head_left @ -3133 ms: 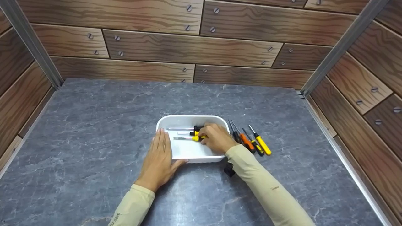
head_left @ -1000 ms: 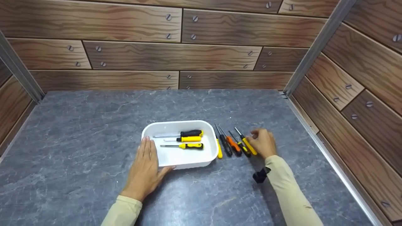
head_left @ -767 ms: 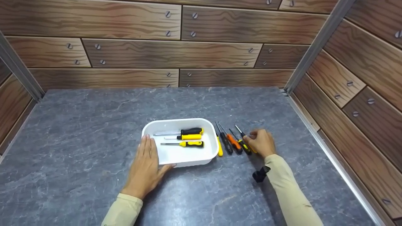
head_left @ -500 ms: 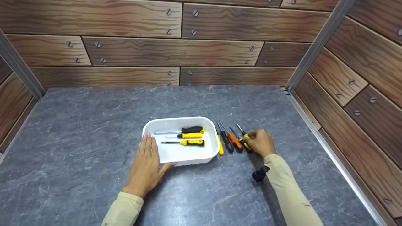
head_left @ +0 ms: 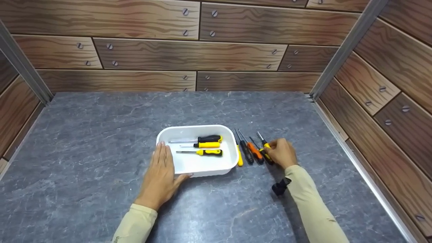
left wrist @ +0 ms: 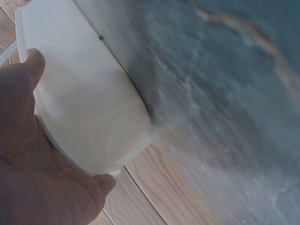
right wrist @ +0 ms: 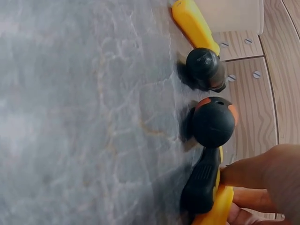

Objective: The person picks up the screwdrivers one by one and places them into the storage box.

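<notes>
Pinching a yellow-handled screwdriver (right wrist: 219, 210) between thumb and fingers of the right hand (head_left: 284, 153), at the right end of a row on the grey counter (head_left: 111, 135). Hard to tell, with fingers over much of the handle, whether lying flat or slightly raised. Resting the left hand (head_left: 159, 180) against the left end of a white tray (head_left: 189, 165), with fingers straight and close together and thumb spread along the near wall.

Probably light and stiff, hardly fragile, perhaps a little slick on the smooth plastic; best taken mid-handle, with the metal shaft left free.

Crowded close by a black-and-yellow screwdriver (right wrist: 199, 187), near enough to be caught along with it. Farther left, in the way of any low path toward the tray: an orange-and-black screwdriver (head_left: 254, 152), a black-handled screwdriver (head_left: 247, 153) and, just beside the tray wall, a yellow handle (head_left: 240, 158). Inside the tray, side by side with shafts leftward: three more screwdrivers (head_left: 209, 145).
</notes>
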A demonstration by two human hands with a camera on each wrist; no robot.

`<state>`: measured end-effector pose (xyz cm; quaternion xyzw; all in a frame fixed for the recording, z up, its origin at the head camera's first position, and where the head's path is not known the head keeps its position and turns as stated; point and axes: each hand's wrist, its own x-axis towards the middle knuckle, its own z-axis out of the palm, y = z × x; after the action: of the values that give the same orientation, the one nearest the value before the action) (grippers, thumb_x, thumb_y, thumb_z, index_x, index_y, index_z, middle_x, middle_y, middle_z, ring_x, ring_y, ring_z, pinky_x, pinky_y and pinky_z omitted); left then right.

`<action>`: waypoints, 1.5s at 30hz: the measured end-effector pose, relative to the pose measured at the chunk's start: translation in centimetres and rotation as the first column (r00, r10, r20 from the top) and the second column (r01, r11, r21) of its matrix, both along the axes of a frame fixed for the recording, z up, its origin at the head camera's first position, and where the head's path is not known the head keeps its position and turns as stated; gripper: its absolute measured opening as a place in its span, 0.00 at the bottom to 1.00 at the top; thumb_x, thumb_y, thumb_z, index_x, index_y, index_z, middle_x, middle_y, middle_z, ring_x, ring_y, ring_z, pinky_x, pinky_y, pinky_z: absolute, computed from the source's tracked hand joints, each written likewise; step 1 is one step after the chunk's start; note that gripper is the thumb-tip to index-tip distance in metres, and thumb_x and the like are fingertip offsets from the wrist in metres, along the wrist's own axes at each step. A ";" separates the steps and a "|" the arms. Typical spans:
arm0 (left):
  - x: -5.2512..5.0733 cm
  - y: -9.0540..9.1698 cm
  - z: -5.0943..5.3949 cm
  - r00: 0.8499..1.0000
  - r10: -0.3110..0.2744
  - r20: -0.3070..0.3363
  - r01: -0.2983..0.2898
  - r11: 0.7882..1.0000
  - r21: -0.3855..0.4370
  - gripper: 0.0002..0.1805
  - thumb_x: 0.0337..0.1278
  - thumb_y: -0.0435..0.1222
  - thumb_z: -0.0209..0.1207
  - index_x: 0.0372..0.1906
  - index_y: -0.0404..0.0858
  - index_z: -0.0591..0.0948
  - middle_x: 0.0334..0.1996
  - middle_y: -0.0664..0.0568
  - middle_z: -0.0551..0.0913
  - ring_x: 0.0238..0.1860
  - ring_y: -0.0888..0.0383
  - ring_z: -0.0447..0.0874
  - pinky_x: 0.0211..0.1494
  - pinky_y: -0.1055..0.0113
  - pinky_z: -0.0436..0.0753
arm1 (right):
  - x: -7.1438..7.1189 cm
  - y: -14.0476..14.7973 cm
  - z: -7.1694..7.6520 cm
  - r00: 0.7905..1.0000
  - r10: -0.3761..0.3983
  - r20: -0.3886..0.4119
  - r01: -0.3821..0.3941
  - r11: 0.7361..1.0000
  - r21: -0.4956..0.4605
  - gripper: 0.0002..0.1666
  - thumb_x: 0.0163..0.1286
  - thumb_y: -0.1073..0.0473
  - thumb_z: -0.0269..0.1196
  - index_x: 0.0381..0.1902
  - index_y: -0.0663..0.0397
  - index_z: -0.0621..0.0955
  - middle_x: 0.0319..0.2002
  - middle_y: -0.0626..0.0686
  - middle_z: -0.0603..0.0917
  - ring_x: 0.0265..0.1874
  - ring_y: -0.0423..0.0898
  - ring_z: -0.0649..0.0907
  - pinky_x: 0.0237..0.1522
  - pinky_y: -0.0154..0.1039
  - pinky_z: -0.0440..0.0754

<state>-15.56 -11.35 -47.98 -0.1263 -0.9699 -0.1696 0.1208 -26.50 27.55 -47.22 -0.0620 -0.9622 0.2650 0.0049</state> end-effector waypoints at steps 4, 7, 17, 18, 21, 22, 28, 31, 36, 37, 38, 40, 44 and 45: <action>-0.1 0.1 0.1 1.000 -0.002 0.004 0.002 1.000 -0.009 0.57 0.65 0.63 0.56 0.73 0.15 0.54 0.74 0.21 0.51 0.78 0.32 0.47 0.79 0.44 0.53 | -0.1 -0.3 0.6 0.999 0.000 -0.050 -0.001 1.000 -0.014 0.17 0.64 0.57 0.69 0.45 0.65 0.88 0.40 0.60 0.89 0.43 0.59 0.85 0.49 0.55 0.81; -0.1 0.1 0.1 1.000 -0.003 -0.003 0.003 1.000 -0.013 0.57 0.64 0.63 0.56 0.73 0.15 0.55 0.74 0.22 0.52 0.78 0.32 0.47 0.79 0.44 0.54 | -0.2 -0.9 1.3 0.993 0.018 -0.113 -0.020 1.000 -0.018 0.17 0.64 0.56 0.69 0.44 0.65 0.88 0.38 0.60 0.89 0.40 0.58 0.86 0.47 0.55 0.82; 0.0 0.0 -0.1 1.000 0.000 -0.014 0.000 1.000 -0.004 0.57 0.64 0.62 0.57 0.72 0.15 0.55 0.74 0.21 0.52 0.77 0.32 0.48 0.79 0.44 0.54 | -0.8 -4.8 4.2 0.951 0.110 -0.289 -0.128 0.991 -0.043 0.16 0.65 0.56 0.71 0.45 0.62 0.89 0.35 0.56 0.89 0.34 0.52 0.86 0.40 0.49 0.82; 0.0 0.0 -0.1 1.000 0.001 -0.015 -0.001 1.000 -0.001 0.57 0.64 0.62 0.57 0.72 0.15 0.56 0.74 0.21 0.52 0.77 0.32 0.48 0.79 0.44 0.55 | -0.8 -5.2 4.5 0.943 0.125 -0.308 -0.147 0.988 -0.048 0.15 0.65 0.56 0.72 0.44 0.62 0.89 0.35 0.56 0.89 0.34 0.52 0.86 0.40 0.49 0.83; 0.0 0.0 -0.2 1.000 0.002 -0.008 -0.002 1.000 0.005 0.57 0.64 0.62 0.57 0.72 0.15 0.55 0.74 0.22 0.52 0.78 0.33 0.48 0.79 0.44 0.54 | -0.9 -6.7 5.1 0.918 0.168 -0.359 -0.204 0.977 -0.065 0.14 0.63 0.57 0.74 0.42 0.61 0.90 0.34 0.55 0.90 0.32 0.51 0.87 0.39 0.48 0.84; 0.0 0.0 -0.2 1.000 0.003 -0.005 -0.003 1.000 0.006 0.57 0.64 0.62 0.57 0.73 0.15 0.55 0.74 0.22 0.52 0.78 0.33 0.48 0.79 0.44 0.54 | -1.0 -7.1 5.2 0.909 0.183 -0.374 -0.223 0.972 -0.069 0.13 0.63 0.57 0.74 0.41 0.60 0.90 0.33 0.55 0.90 0.32 0.50 0.87 0.39 0.47 0.85; 0.0 0.0 -0.1 1.000 0.006 0.010 -0.006 1.000 0.007 0.57 0.65 0.62 0.56 0.73 0.15 0.55 0.74 0.22 0.51 0.78 0.33 0.47 0.79 0.44 0.53 | -1.1 -10.0 5.9 0.860 0.261 -0.439 -0.330 0.940 -0.088 0.11 0.62 0.59 0.75 0.39 0.60 0.91 0.32 0.55 0.90 0.29 0.48 0.87 0.36 0.44 0.86; 0.0 0.0 -0.1 1.000 0.004 0.012 -0.004 1.000 0.009 0.56 0.65 0.61 0.57 0.73 0.15 0.55 0.74 0.22 0.51 0.78 0.33 0.48 0.79 0.43 0.54 | -1.1 -11.3 6.2 0.841 0.309 -0.444 -0.385 0.919 -0.089 0.11 0.62 0.59 0.74 0.40 0.60 0.91 0.33 0.55 0.90 0.29 0.48 0.87 0.36 0.42 0.86; -0.1 0.0 0.0 1.000 0.004 0.017 -0.004 1.000 0.011 0.56 0.65 0.60 0.58 0.73 0.16 0.55 0.75 0.22 0.51 0.78 0.33 0.47 0.79 0.44 0.54 | -0.9 -13.1 6.3 0.801 0.399 -0.446 -0.470 0.881 -0.057 0.11 0.61 0.59 0.76 0.38 0.60 0.91 0.33 0.55 0.90 0.28 0.47 0.86 0.33 0.41 0.86; -0.1 0.0 0.0 1.000 0.005 0.022 -0.006 1.000 0.010 0.56 0.65 0.61 0.58 0.73 0.16 0.55 0.75 0.22 0.51 0.78 0.33 0.47 0.79 0.44 0.53 | -0.8 -13.4 6.2 0.793 0.416 -0.445 -0.486 0.873 -0.050 0.11 0.60 0.59 0.76 0.38 0.61 0.91 0.32 0.55 0.89 0.28 0.47 0.85 0.32 0.40 0.85; -0.1 0.0 0.0 1.000 0.006 0.023 -0.006 1.000 0.010 0.56 0.65 0.61 0.58 0.73 0.16 0.55 0.75 0.22 0.51 0.78 0.33 0.47 0.79 0.44 0.53 | -0.8 -13.7 6.2 0.786 0.435 -0.440 -0.503 0.863 -0.044 0.11 0.60 0.59 0.76 0.37 0.61 0.91 0.32 0.55 0.89 0.27 0.47 0.85 0.32 0.40 0.85; -0.2 0.0 0.0 1.000 0.007 0.029 -0.007 1.000 0.014 0.56 0.65 0.61 0.58 0.73 0.16 0.54 0.75 0.23 0.50 0.78 0.33 0.46 0.79 0.44 0.53 | -0.8 -14.2 6.0 0.774 0.471 -0.424 -0.534 0.844 -0.037 0.11 0.60 0.60 0.76 0.38 0.61 0.91 0.32 0.54 0.89 0.28 0.47 0.85 0.32 0.40 0.85; -0.1 0.0 -0.1 1.000 0.011 0.025 -0.012 1.000 0.013 0.57 0.64 0.62 0.58 0.73 0.16 0.54 0.75 0.23 0.51 0.78 0.34 0.47 0.79 0.44 0.53 | -0.7 -15.3 5.4 0.755 0.538 -0.376 -0.590 0.807 -0.031 0.10 0.61 0.60 0.75 0.39 0.60 0.91 0.31 0.54 0.88 0.28 0.46 0.84 0.32 0.39 0.84; -0.1 0.0 -0.1 1.000 0.011 0.020 -0.012 1.000 0.010 0.57 0.64 0.62 0.58 0.73 0.16 0.55 0.75 0.23 0.51 0.78 0.34 0.47 0.79 0.44 0.53 | -0.7 -15.6 5.2 0.751 0.553 -0.361 -0.602 0.798 -0.027 0.10 0.61 0.61 0.75 0.39 0.60 0.91 0.31 0.53 0.87 0.28 0.46 0.84 0.32 0.38 0.84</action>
<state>-15.68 -11.34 -48.07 -0.1184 -0.9709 -0.1752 0.1126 -27.24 11.96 -41.99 0.2847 -0.8972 0.3274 0.0819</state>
